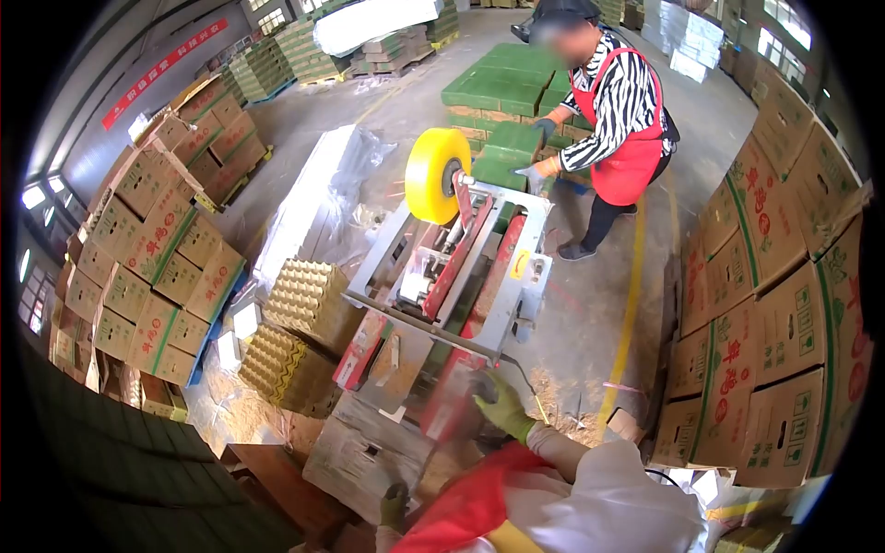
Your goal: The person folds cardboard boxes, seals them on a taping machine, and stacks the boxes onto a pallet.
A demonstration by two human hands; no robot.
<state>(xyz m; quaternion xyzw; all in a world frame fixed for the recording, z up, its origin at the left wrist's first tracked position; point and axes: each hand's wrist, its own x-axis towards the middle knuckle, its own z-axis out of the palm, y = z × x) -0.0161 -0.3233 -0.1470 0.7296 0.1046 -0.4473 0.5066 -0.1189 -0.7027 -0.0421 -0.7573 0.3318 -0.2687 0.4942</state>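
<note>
My right hand [505, 405], in a yellow-green glove, has its fingers apart and holds nothing visible, beside the near end of the machine's red side rail [454, 392]. Low in the view, my left hand [395, 505] in a similar glove is close to a worn, pale box-like surface [359, 452]; its fingers are too unclear to read. In front of me stands the metal-framed machine [539, 276] with a yellow wheel [440, 175] on top.
Egg trays [309, 295] are stacked left of the machine. Cartons rise in stacks at left [152, 249] and right [784, 323]. Beyond the machine, a co-worker in a red apron [631, 157] has gloved hands at a green-topped box [507, 147]. A cable [525, 373] hangs nearby.
</note>
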